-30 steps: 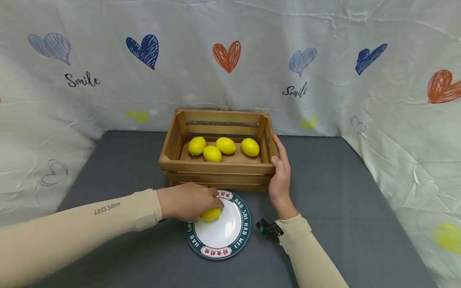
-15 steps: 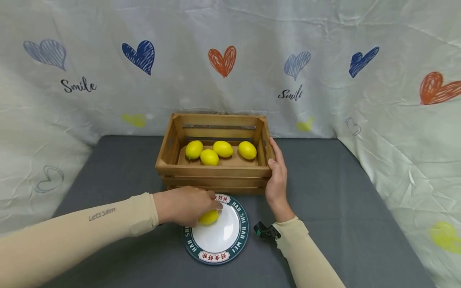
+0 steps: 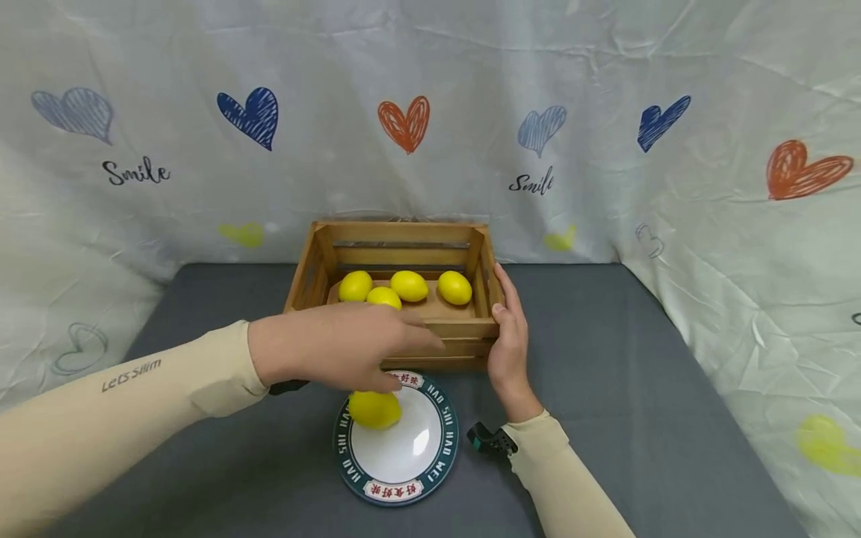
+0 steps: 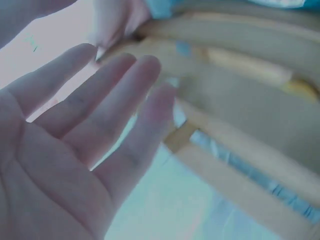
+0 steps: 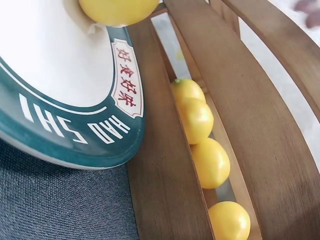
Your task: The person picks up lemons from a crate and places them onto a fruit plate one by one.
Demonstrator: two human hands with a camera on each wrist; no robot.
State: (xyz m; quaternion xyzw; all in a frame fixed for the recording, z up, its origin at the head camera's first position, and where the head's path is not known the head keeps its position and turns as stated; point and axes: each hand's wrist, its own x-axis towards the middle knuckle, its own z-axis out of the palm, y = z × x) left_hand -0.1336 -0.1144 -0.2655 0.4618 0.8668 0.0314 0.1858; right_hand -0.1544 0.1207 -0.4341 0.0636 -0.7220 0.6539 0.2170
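A yellow lemon point(image 3: 374, 410) lies on the upper left of a white plate point(image 3: 403, 452) with a green lettered rim. Above it, my left hand point(image 3: 343, 340) hovers with fingers extended, covering part of the crate's front; in the left wrist view its palm point(image 4: 55, 150) holds nothing. Behind the plate stands a wooden slatted crate point(image 3: 464, 348) with several lemons point(image 3: 409, 286) inside. My right hand point(image 3: 510, 351) rests against the crate's right side, fingers along the outer wall and thumb at the front corner. The right wrist view shows lemons point(image 5: 211, 162) through the slats.
A dark grey cloth point(image 3: 592, 373) covers the table. At the back and sides hangs a white curtain point(image 3: 323, 172) printed with hearts. The plate point(image 5: 60, 135) sits close against the crate's front in the right wrist view.
My left hand has let go of the lemon on the plate and risen toward the crate, its fingers spreading. The right hand stays on the crate. The head view has shifted slightly.
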